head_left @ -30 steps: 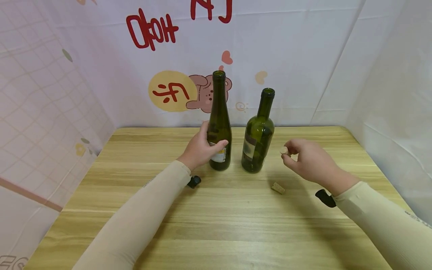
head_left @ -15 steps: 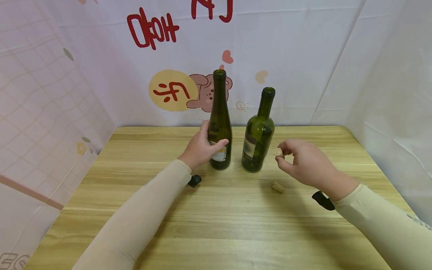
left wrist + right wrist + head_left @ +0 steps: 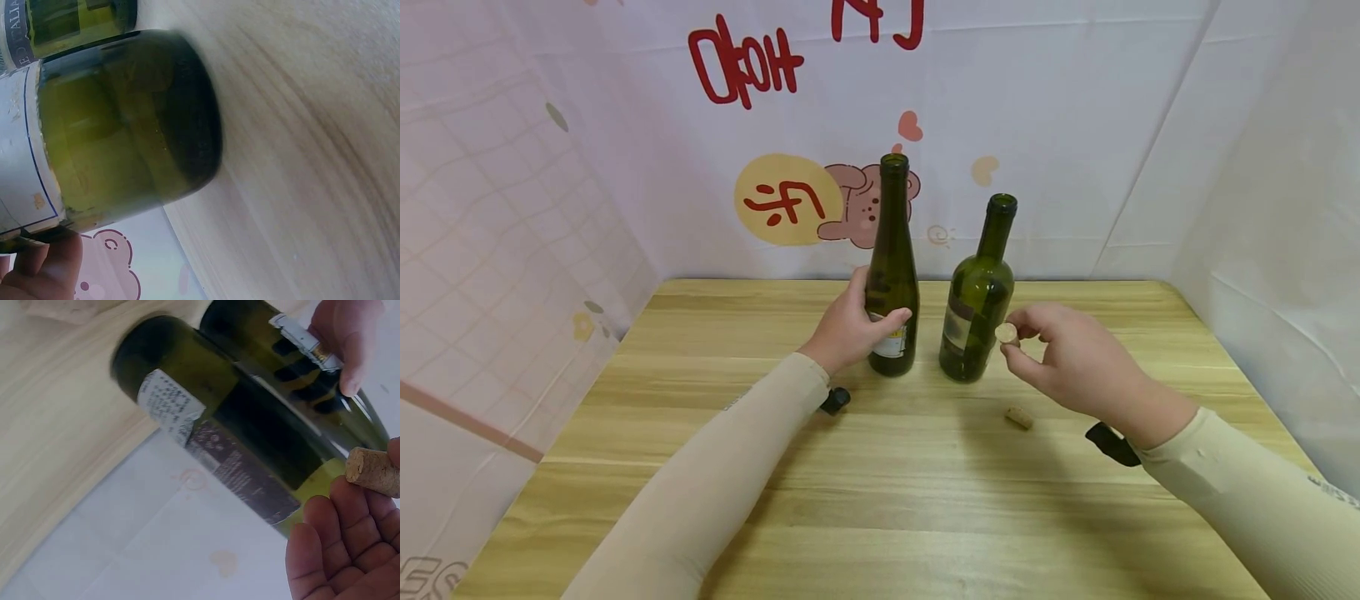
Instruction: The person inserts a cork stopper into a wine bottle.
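Observation:
My left hand (image 3: 853, 329) grips the lower body of a tall green wine bottle (image 3: 895, 258), which stands upright and uncorked on the table. Beside it on the right is a shorter green wine bottle (image 3: 983, 287), also with a bare mouth; nothing touches its neck. Between thumb and fingertips, my right hand (image 3: 1078, 358) pinches a cork (image 3: 1007, 334) just right of the shorter bottle's body. The right wrist view shows that cork (image 3: 375, 472) with the other fingers relaxed below it. A second cork (image 3: 1019, 418) lies on the wood in front of the right hand.
The wooden table (image 3: 865, 500) ends at a white printed cloth backdrop (image 3: 1060, 125) behind the bottles. More cloth hangs along the left and right sides. In the left wrist view the two bottles stand close together.
My right hand has moved left with the pinched cork, closer to the shorter bottle. The left hand keeps its grip on the tall bottle; the head view has shifted slightly.

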`<action>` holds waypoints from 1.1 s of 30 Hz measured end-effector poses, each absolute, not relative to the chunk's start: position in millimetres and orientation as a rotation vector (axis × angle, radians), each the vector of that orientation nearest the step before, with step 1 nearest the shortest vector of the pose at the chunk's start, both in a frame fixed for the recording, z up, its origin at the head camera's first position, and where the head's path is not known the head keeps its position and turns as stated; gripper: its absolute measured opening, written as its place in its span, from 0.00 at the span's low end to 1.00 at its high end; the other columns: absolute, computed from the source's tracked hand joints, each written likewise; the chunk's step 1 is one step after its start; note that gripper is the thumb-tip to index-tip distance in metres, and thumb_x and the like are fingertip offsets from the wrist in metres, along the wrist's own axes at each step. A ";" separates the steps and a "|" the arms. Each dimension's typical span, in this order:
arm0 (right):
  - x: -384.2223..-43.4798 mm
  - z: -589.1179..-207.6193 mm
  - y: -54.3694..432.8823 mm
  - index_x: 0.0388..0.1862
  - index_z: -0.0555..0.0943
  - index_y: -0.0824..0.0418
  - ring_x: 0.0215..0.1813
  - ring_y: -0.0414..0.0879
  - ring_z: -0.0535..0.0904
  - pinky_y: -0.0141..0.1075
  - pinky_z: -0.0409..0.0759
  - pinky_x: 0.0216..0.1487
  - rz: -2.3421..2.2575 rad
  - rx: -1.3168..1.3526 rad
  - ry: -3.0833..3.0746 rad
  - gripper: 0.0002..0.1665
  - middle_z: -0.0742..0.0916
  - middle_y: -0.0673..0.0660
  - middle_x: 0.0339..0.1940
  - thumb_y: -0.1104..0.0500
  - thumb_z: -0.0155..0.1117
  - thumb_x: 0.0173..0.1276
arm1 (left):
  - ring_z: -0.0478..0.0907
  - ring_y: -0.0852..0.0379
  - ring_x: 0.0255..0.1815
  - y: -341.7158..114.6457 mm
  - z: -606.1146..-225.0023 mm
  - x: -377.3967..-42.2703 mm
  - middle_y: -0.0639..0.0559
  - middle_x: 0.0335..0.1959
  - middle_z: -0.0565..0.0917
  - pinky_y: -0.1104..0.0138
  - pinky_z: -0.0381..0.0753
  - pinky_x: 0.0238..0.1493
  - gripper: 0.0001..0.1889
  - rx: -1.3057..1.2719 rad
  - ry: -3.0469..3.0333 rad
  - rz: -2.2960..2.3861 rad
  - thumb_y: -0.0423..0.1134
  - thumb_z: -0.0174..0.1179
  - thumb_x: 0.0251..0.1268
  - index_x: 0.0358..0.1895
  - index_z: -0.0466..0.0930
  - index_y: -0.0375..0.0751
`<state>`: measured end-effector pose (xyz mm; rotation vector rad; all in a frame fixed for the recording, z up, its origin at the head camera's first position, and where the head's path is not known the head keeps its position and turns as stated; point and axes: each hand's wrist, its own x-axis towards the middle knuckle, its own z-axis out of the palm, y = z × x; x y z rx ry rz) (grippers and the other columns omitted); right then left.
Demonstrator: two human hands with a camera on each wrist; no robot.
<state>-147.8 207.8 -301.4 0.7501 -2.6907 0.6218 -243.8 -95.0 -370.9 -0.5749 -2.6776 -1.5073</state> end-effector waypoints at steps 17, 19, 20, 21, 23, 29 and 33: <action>-153.9 -283.5 180.4 0.40 0.85 0.58 0.38 0.46 0.84 0.41 0.78 0.36 0.639 0.852 -2.587 0.03 0.89 0.52 0.35 0.64 0.70 0.68 | 0.87 0.54 0.43 -94.2 -373.5 -243.8 0.50 0.57 0.83 0.52 0.84 0.54 0.41 -0.563 -2.671 -1.532 0.62 0.66 0.69 0.78 0.57 0.56; -155.0 -281.4 177.8 0.40 0.85 0.59 0.38 0.46 0.84 0.40 0.78 0.36 0.641 0.849 -2.579 0.04 0.88 0.52 0.35 0.64 0.70 0.68 | 0.86 0.55 0.43 -94.0 -373.4 -243.9 0.50 0.57 0.83 0.52 0.84 0.54 0.41 -0.568 -2.667 -1.529 0.62 0.66 0.69 0.78 0.57 0.56; -155.4 -280.3 176.7 0.40 0.85 0.59 0.39 0.46 0.84 0.40 0.79 0.36 0.644 0.846 -2.579 0.04 0.88 0.53 0.35 0.64 0.70 0.68 | 0.86 0.55 0.43 -93.8 -373.2 -243.9 0.50 0.57 0.83 0.53 0.84 0.54 0.41 -0.569 -2.666 -1.526 0.62 0.66 0.69 0.78 0.57 0.56; -155.6 -279.1 175.7 0.41 0.85 0.59 0.38 0.46 0.84 0.40 0.79 0.36 0.644 0.841 -2.580 0.04 0.88 0.53 0.35 0.64 0.70 0.68 | 0.86 0.55 0.43 -93.7 -373.0 -243.8 0.50 0.57 0.83 0.53 0.84 0.54 0.41 -0.570 -2.663 -1.525 0.62 0.66 0.69 0.78 0.58 0.56; -156.0 -276.7 173.3 0.41 0.84 0.60 0.37 0.45 0.81 0.39 0.78 0.36 0.637 0.837 -2.585 0.04 0.86 0.53 0.35 0.63 0.71 0.68 | 0.86 0.55 0.43 -93.6 -372.7 -243.6 0.51 0.57 0.83 0.52 0.84 0.53 0.41 -0.572 -2.659 -1.521 0.62 0.66 0.69 0.78 0.58 0.56; -159.3 -267.5 164.2 0.40 0.84 0.61 0.34 0.45 0.75 0.40 0.75 0.37 0.646 0.837 -2.588 0.04 0.83 0.54 0.32 0.62 0.70 0.70 | 0.85 0.53 0.47 -93.7 -373.0 -242.9 0.51 0.56 0.83 0.51 0.83 0.56 0.41 -0.566 -2.662 -1.479 0.63 0.66 0.69 0.78 0.58 0.55; -162.3 -260.3 157.1 0.43 0.84 0.62 0.34 0.47 0.77 0.41 0.77 0.38 0.677 0.829 -2.593 0.05 0.84 0.54 0.33 0.61 0.68 0.71 | 0.84 0.52 0.51 -93.6 -374.4 -243.2 0.50 0.56 0.83 0.50 0.82 0.58 0.41 -0.563 -2.663 -1.444 0.63 0.65 0.68 0.77 0.58 0.55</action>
